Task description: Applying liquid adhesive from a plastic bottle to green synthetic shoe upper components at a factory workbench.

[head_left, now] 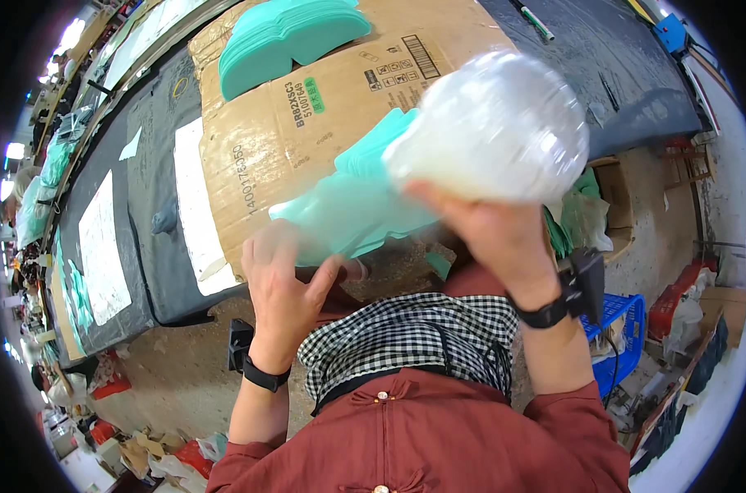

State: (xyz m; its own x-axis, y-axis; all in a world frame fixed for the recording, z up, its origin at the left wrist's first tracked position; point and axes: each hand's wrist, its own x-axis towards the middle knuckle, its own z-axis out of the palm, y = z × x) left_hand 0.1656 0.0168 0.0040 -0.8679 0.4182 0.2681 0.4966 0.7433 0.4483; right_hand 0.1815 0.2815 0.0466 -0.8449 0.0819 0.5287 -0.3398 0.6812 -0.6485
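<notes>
My right hand (496, 238) grips a large rounded clear-and-whitish plastic container (504, 123), raised over the near right part of the cardboard. Motion blurs the container, so its exact kind and contents cannot be made out. Below and left of it lies a fanned stack of thin mint-green cut pieces (365, 197) at the cardboard's near edge, partly blurred. My left hand (278, 275) rests at the left end of these pieces, thumb apart from the bent fingers. Farther away, a thick neat stack of the same green curved pieces (291, 37) lies on the cardboard (266, 156).
The cardboard covers part of a dark-topped table (147, 205), with white sheets (103, 246) to the left. A marker pen (537, 23) lies at the far right. A blue plastic crate (628, 333) stands by my right forearm, and an open carton (615, 193) is beyond it.
</notes>
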